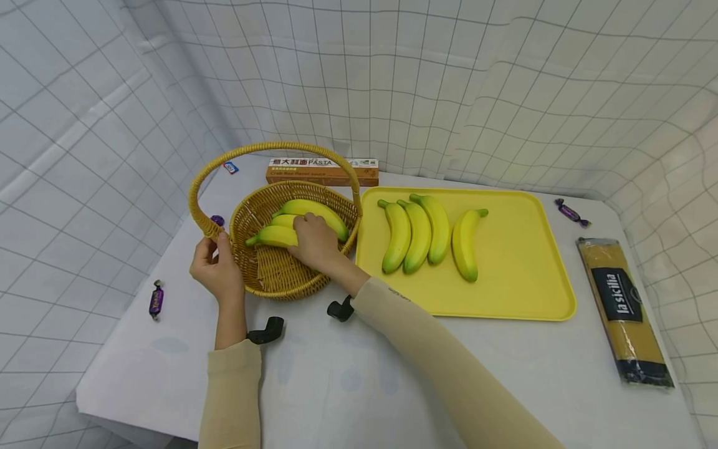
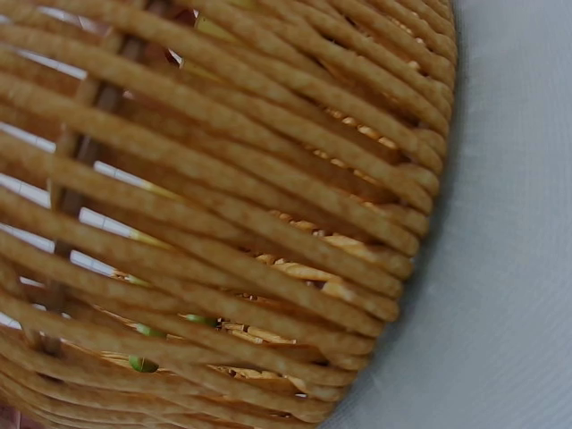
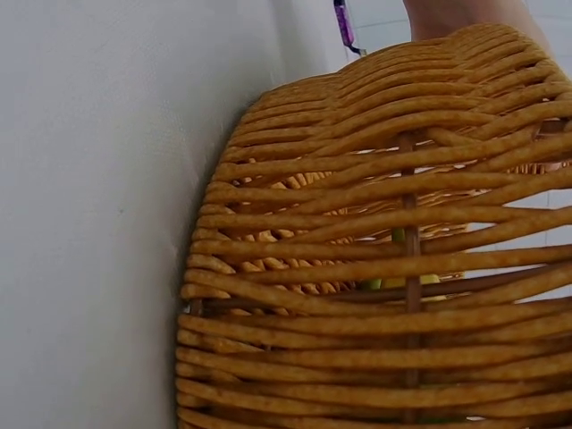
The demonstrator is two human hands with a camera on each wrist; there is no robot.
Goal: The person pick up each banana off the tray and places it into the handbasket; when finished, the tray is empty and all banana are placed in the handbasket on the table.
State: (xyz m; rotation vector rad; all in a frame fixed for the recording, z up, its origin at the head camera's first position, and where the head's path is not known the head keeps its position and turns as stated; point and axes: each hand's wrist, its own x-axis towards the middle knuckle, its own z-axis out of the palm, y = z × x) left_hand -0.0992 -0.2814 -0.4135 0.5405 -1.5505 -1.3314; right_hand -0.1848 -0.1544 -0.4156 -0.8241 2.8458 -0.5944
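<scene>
A woven wicker basket (image 1: 283,277) with a tall arched handle (image 1: 275,146) stands at the left of the table. My left hand (image 1: 219,265) pinches the foot of that handle at the basket's left rim. Inside the basket lie a front banana (image 1: 277,236), a middle one and a back banana (image 1: 314,210). My right hand (image 1: 316,243) reaches in over the right rim, its fingers bent down round the front banana; its fingertips are partly hidden. Both wrist views show mostly basket wall (image 2: 223,206), (image 3: 375,268), with neither grip visible.
Right of the basket, a yellow tray (image 1: 516,262) holds several bananas (image 1: 417,234). Behind stands a pasta box (image 1: 322,173). A spaghetti pack (image 1: 622,308) lies at the far right. Wrapped candies (image 1: 156,300), (image 1: 572,212) lie near the table's sides.
</scene>
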